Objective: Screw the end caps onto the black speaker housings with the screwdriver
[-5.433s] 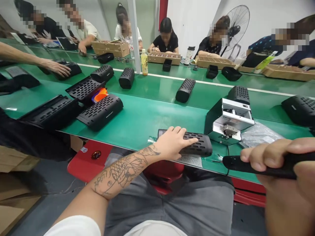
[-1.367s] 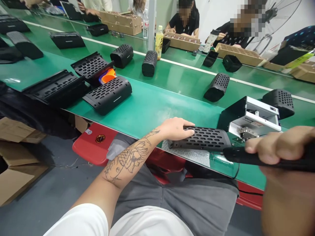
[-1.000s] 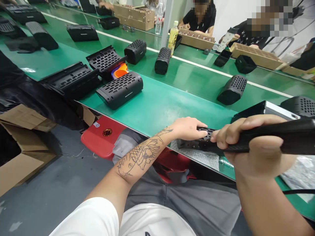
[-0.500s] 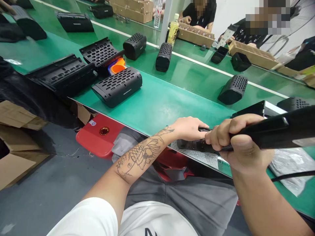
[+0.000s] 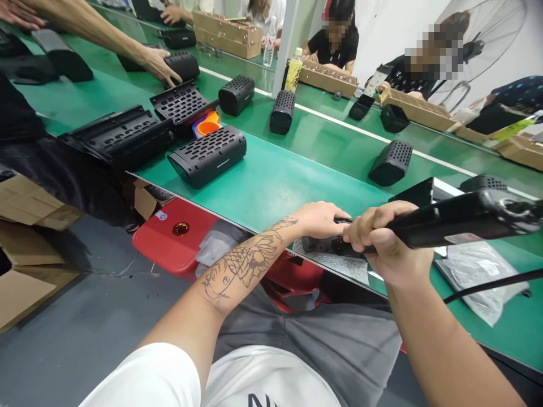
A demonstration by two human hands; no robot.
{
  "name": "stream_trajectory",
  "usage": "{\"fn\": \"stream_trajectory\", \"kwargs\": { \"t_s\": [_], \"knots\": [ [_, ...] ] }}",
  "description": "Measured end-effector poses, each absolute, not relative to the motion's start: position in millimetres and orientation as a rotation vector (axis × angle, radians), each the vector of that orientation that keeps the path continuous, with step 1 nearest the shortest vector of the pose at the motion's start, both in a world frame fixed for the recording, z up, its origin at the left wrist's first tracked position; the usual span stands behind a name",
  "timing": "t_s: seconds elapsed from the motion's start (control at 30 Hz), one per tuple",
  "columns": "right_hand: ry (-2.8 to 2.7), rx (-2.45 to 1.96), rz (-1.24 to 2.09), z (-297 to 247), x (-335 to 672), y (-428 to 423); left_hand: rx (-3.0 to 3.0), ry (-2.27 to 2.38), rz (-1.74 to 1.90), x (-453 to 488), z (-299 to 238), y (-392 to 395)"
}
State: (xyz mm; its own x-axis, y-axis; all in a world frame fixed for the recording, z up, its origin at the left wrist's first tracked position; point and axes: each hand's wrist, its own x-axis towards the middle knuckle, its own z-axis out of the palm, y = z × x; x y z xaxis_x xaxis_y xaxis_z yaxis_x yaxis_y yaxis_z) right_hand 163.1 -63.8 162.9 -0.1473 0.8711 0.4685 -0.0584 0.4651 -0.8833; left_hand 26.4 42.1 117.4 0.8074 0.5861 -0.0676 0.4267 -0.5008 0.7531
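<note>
My left hand [image 5: 320,219] presses down on a black perforated speaker shell [image 5: 324,245] lying at the near edge of the green belt [image 5: 271,181]; my fingers are curled over its top. My right hand [image 5: 384,240] is wrapped round a long black corded electric screwdriver [image 5: 466,217], held nearly level, its front end over the shell. Most of the shell is hidden behind both hands.
Several black speaker shells [image 5: 207,155] and grille halves [image 5: 121,135] lie on the belt at left, with an orange part [image 5: 206,123]. A metal box machine [image 5: 418,192] and plastic bag [image 5: 479,271] sit at right. A co-worker's hand [image 5: 159,65] reaches onto a shell. Seated people and cardboard trays [image 5: 418,110] line the far side.
My right hand has swung the screwdriver in from the right onto the shell. A co-worker's arm has come in at top left and grasped a shell.
</note>
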Motion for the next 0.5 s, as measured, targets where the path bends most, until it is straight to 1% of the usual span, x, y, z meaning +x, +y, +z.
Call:
{"fn": "stream_trajectory", "kwargs": {
  "t_s": [0.1, 0.2, 0.23, 0.3, 0.37, 0.4, 0.5],
  "knots": [
    [-1.466, -0.78, 0.893, 167.7, 163.4, -72.1, 2.13, 0.843, 0.29, 20.9, 117.1, 32.8],
    [-1.331, -0.757, 0.819, 186.3, 186.9, -81.7, 2.052, 1.037, 0.414, 8.4, 108.6, -1.1],
    [-1.28, -0.773, 0.749, 192.5, 203.2, -82.8, 2.023, 1.106, 0.487, 3.1, 101.5, -19.2],
    [-1.18, -0.864, 0.479, 199.1, 246.9, -79.8, 1.973, 1.203, 0.646, -6.8, 80.0, -61.9],
    [-1.076, -0.972, 0.123, 194.9, 297.7, -69.8, 2.032, 1.094, 0.787, -12.7, 53.4, -103.4],
    [-1.053, -1.022, 0.011, 189.2, 321.9, -63.4, 2.103, 0.97, 0.864, -13.2, 41.4, -119.3],
    [-0.98, -1.117, -0.066, 166.3, 374.5, -46.4, 2.374, 0.637, 1.017, -4.0, 28.3, -132.3]
  ]
}}
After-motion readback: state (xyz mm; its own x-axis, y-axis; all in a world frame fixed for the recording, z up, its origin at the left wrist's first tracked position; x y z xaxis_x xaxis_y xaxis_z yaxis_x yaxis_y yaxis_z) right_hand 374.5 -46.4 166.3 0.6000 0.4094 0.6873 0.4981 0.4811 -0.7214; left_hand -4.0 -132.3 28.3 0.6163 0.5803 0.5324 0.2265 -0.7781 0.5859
